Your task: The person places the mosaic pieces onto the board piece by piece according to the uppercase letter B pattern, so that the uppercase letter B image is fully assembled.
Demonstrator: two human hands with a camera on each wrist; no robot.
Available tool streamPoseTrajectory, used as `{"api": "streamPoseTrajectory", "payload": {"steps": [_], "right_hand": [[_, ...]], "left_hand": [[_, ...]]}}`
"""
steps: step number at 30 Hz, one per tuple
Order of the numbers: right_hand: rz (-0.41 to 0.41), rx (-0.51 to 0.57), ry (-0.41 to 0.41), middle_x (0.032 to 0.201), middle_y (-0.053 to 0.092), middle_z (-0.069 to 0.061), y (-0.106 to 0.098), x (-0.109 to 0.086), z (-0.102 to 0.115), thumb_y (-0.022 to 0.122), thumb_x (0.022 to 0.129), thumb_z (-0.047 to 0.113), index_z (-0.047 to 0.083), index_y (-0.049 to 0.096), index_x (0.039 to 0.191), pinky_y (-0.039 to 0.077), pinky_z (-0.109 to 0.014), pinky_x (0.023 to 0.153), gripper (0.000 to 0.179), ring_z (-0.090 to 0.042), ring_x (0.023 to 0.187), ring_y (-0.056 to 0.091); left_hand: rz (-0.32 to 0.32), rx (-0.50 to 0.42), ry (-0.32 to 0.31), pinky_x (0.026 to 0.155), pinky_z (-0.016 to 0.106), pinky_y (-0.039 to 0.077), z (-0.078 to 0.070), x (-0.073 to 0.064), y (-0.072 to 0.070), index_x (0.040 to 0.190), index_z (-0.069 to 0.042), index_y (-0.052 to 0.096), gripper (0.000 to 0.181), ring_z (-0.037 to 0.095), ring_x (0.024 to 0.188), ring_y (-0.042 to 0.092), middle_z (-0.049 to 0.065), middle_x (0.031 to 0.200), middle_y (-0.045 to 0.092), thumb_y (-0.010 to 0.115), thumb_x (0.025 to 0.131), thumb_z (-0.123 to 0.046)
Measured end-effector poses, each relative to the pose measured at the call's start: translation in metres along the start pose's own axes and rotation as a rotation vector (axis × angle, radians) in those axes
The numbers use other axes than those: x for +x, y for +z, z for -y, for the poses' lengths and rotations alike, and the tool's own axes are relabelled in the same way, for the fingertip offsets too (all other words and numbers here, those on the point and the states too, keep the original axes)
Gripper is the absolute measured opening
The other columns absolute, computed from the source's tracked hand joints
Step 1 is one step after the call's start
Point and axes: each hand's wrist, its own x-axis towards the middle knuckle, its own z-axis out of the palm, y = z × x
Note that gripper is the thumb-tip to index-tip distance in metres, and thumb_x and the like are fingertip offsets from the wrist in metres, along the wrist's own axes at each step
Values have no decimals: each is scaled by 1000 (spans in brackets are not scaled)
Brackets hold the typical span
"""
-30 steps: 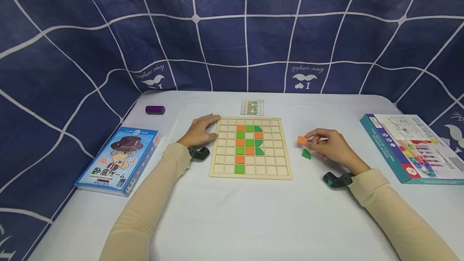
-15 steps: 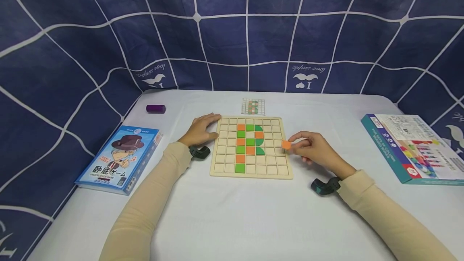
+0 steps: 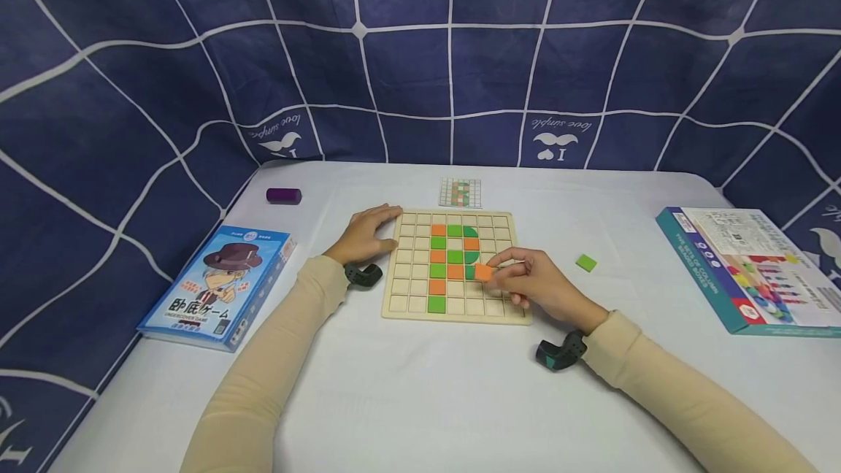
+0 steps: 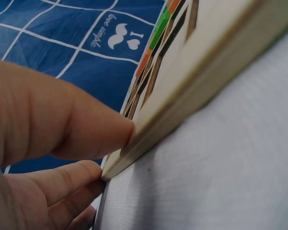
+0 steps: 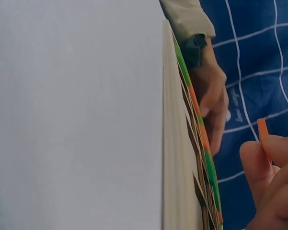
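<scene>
The wooden grid board point(image 3: 407, 304) lies flat on the table, with orange and green square tiles and dark green curved tiles in its middle cells. My right hand point(image 3: 542, 279) pinches an orange square tile point(image 3: 483, 273) between thumb and fingers over the right half of the board. In the right wrist view the orange tile point(image 5: 263, 130) is seen edge-on, apart from the board. My left hand point(image 3: 363, 234) touches the board's left edge near the far corner; the thumb point(image 4: 100, 127) presses the edge and the other fingers lie straight. A loose green square tile point(image 3: 586, 263) lies right of the board.
A small pattern card point(image 3: 460, 193) lies behind the board. To the left are a blue game box point(image 3: 220, 287) and a purple cylinder point(image 3: 284, 196). Another box point(image 3: 755, 268) lies at the right. A dark blue cloth point(image 3: 420, 71) hangs behind the table.
My right hand has carried the orange tile leftward from beside the board to over its right half. The loose green tile, earlier partly hidden, then covered, is uncovered. My left hand has stayed in place.
</scene>
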Motion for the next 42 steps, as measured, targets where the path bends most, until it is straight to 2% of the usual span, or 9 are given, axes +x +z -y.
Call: {"api": "streamPoseTrajectory", "payload": {"steps": [7,12,18,22,26,31,42], "right_hand": [[31,12,28,91,81,-5,17,3,1,70,97,-3,-9,62,129,41,-16,44,34,-4,51,53],[59,-17,-4,92,80,-9,26,7,-2,68,96,-4,-10,62,127,42,-16,45,33,-5,52,54],[101,-134,-85,82,72,-3,32,7,-7,70,96,-2,-8,66,121,43,-19,46,26,-8,51,51],[111,-246,-157,82,68,-2,33,7,-9,77,93,-1,-6,71,114,41,-19,43,22,-7,50,49],[123,-321,-189,79,63,-2,34,7,-9,83,89,0,-4,73,110,39,-19,42,23,-6,48,46],[148,-366,-213,74,61,0,35,8,-9,83,89,0,-4,76,110,38,-18,43,23,-6,46,45],[152,-401,-206,70,61,3,36,7,-6,84,88,2,-2,79,109,39,-18,43,22,-4,46,44]], "left_hand": [[1,2,2,134,52,14,0,1,0,160,3,48,75,36,162,30,18,167,46,69,90,-17],[3,-4,-5,134,52,14,0,0,0,160,2,48,75,36,162,30,18,168,46,69,90,-17],[6,-2,-10,134,52,13,-2,1,0,161,1,48,75,35,162,29,18,168,45,69,91,-17],[4,2,-10,134,52,13,-1,1,0,161,1,47,75,35,163,29,18,168,45,69,91,-17],[4,1,-5,134,52,13,0,1,1,161,2,47,75,36,162,29,18,168,45,69,91,-17],[0,2,-2,134,52,14,1,0,1,160,2,48,75,36,162,30,18,168,46,68,91,-17],[2,-1,-9,134,52,13,0,1,1,161,1,48,75,35,163,29,18,168,45,69,91,-17]]}}
